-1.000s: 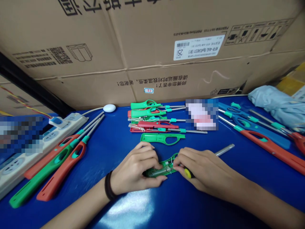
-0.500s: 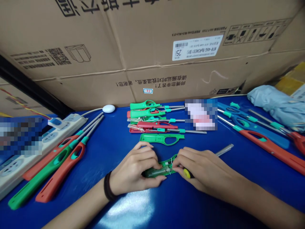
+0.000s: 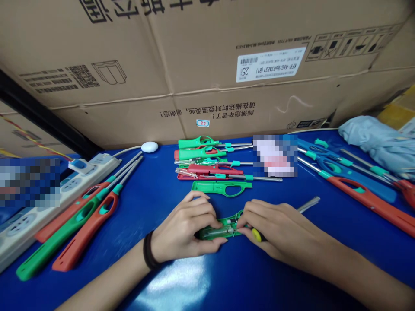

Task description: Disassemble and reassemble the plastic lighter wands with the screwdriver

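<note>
An opened green gas lighter (image 3: 212, 233) lies on the blue table, its clear fuel tank and white wire showing. My left hand (image 3: 189, 222) is closed around the tank end, thumb and fingers on either side. With the fingertips pinched together, my right hand (image 3: 270, 224) works at the lighter's middle. A tool with a yellow-and-black handle (image 3: 257, 235) sits in that hand; its tip is hidden. Beyond the right hand, a metal barrel (image 3: 308, 204) sticks out. Just behind the hands lies a loose green half-shell (image 3: 210, 187).
Several lighters, some opened, are stacked behind (image 3: 202, 153). At left, red and green lighters (image 3: 65, 236) lean by a white power strip (image 3: 24, 224). On the right are a red lighter (image 3: 372, 205), blue ones and a grey-blue cloth (image 3: 376, 140). A cardboard box (image 3: 201, 52) stands behind.
The whole view has shifted slightly to the right. Both hands keep their hold on the lighter and the tool, with hardly any change in pose.
</note>
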### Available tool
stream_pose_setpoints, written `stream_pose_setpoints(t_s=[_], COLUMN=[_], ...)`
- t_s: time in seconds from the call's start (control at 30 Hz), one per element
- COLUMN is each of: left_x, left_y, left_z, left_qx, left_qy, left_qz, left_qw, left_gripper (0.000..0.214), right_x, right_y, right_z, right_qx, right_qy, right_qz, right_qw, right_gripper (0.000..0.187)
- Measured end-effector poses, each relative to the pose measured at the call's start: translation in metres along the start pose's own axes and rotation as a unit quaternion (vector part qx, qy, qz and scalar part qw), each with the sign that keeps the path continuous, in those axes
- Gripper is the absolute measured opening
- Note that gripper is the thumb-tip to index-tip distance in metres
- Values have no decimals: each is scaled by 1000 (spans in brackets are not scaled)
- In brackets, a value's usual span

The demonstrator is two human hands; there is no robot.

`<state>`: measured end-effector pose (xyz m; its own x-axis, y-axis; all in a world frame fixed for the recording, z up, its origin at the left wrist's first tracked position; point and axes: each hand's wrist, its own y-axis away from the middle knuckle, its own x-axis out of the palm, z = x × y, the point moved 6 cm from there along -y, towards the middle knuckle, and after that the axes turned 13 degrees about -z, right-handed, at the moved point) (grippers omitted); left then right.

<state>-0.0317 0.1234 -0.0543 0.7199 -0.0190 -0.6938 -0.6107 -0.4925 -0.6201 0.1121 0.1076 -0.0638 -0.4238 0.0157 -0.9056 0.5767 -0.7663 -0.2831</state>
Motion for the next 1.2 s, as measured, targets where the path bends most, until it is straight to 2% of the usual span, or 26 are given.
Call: stream_pose_setpoints(t_s=[0.5,0.6,0.83,1.0,1.2], left_x=[1,1,-1,-1,-2], left_y=[2,1,0,0,-1], left_z=[-1,-1,-1,-1,-2], left_qx=[3,6,9,2,1], left_qy=[13,10,-16,-20,-18], left_qz=[-12,-10,-3,-4,-7], left_qw=[1000,1000,1000,1000,1000], left_gripper=[11,11,14,13,12], right_x=[8,6,-10,-11,-9], right_y=[0,0,0,-3,-3], right_z=[7,7,-8,-6,-2], right_qx=[-55,-47,24,11,4], right_qy=[35,24,-38,-69,-35], right_qz=[1,-6,-8,-3,-5], right_qw=[998,999,999,998,999], right_gripper=[14,12,14,13,12])
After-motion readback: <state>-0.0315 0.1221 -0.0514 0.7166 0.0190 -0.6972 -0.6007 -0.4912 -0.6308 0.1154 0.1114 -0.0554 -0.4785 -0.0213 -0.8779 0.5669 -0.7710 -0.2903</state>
